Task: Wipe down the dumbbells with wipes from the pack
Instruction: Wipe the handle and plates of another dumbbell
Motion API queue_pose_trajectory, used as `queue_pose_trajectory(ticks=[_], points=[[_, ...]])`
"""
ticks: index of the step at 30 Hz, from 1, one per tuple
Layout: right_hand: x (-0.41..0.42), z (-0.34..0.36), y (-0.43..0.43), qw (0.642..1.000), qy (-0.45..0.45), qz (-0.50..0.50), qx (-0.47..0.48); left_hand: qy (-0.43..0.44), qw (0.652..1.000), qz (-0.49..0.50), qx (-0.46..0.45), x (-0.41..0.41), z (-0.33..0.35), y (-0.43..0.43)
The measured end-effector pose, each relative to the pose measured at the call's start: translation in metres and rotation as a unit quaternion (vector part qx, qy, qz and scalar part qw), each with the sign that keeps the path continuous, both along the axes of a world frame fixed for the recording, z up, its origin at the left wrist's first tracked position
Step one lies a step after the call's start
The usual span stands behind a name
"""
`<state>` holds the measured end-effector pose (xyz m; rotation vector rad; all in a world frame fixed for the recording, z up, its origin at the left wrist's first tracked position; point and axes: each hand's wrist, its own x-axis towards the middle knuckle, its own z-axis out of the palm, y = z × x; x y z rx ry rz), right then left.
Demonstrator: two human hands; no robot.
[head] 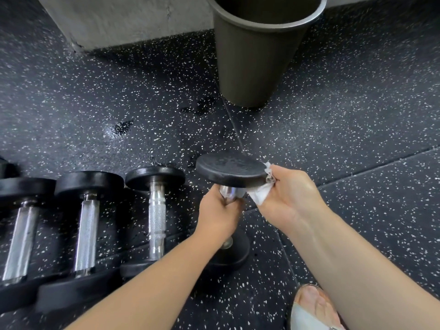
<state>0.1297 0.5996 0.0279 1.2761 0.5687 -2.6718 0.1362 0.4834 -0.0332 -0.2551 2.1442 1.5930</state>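
Note:
My left hand (217, 216) grips the chrome handle of a black dumbbell (229, 169) that stands tilted on its lower head on the floor. A crumpled white wipe (260, 194) is pinched in my right hand (289, 196) and pressed against the right rim and underside of the dumbbell's upper head. Three more dumbbells lie side by side to the left: the nearest dumbbell (156, 215), the middle dumbbell (87, 231) and the far-left dumbbell (22, 239). The pack of wipes is not in view.
A tall dark bin (254, 60) stands on the speckled black rubber floor (357, 127) straight ahead. A grey concrete wall base (119, 20) runs along the back left. Wet patches mark the floor before the bin. My sandalled foot (314, 308) shows at the bottom right.

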Motion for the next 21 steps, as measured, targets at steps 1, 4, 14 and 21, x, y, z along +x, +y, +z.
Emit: queue_pose_trajectory(ticks=[1, 4, 14, 21], points=[[-0.002, 0.000, 0.000, 1.000, -0.001, 0.007, -0.001, -0.014, 1.000, 0.004, 0.012, -0.002, 0.000, -0.001], [-0.015, -0.006, -0.001, 0.999, -0.013, 0.039, 0.009, -0.049, 0.998, 0.003, 0.035, -0.006, 0.001, -0.004], [0.002, 0.000, -0.002, 0.998, 0.023, -0.047, -0.027, 0.003, 1.000, -0.014, 0.003, -0.005, -0.008, -0.002], [-0.013, 0.003, 0.000, 0.999, -0.022, 0.028, 0.037, -0.060, 0.996, -0.059, 0.017, -0.017, -0.008, -0.005]])
